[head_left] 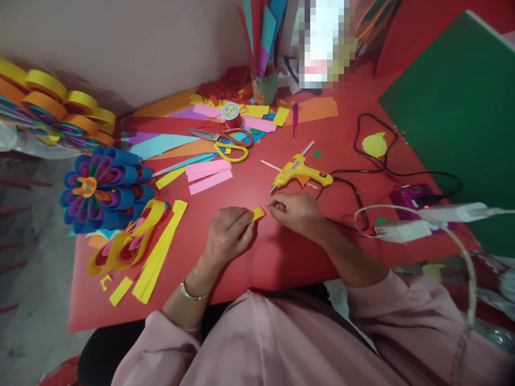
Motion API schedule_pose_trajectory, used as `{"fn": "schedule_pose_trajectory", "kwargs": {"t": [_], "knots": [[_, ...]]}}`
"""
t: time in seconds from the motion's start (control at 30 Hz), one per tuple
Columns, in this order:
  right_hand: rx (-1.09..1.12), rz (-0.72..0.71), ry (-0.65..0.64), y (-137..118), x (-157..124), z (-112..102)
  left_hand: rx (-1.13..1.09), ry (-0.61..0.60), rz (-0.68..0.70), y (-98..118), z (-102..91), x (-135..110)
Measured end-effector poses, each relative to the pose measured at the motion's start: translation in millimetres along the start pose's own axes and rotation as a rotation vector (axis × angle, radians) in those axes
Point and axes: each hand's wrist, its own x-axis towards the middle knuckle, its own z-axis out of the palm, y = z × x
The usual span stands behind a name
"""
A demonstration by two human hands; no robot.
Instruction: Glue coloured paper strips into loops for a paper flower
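Note:
A small piece of yellow paper (258,214) is pinched between the thumb and fingers of my left hand (231,233). Thin reddish edging shows along its right end. My right hand (295,213) faces it from the right, fingers curled and pressed together; whatever they may hold is too small to make out. Just beyond my right hand lies a yellow hot glue gun (301,172), its nozzle pointing toward me and to the left. Several pink paper strips (208,176) are spread past my left hand.
Scissors (225,142) and a thread spool (232,115) lie among coloured strips. Paper flowers (104,187), a looped yellow piece (132,244) and long yellow strips (159,254) sit left. A cable (358,201) and a purple power strip (414,201) occupy the right; a paper-filled cup (264,88) stands behind.

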Motion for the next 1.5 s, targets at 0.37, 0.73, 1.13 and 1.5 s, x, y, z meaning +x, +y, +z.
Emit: {"fn": "schedule_pose_trajectory", "kwargs": {"t": [0.37,0.73,1.13,1.5], "knots": [[-0.021,-0.008,-0.005,-0.6,-0.1,1.2,0.025,-0.028,-0.056,2.1,2.1,0.4],[-0.009,-0.023,0.009,-0.1,0.2,2.5,0.053,-0.028,-0.066,6.4,3.9,1.1],[0.47,-0.065,-0.103,15.9,-1.6,3.3,-0.05,-0.048,-0.012,1.1,0.2,1.3],[0.128,-0.122,-0.227,4.4,-5.7,-8.8,-0.023,-0.051,-0.014,2.7,-0.8,1.2]]}}
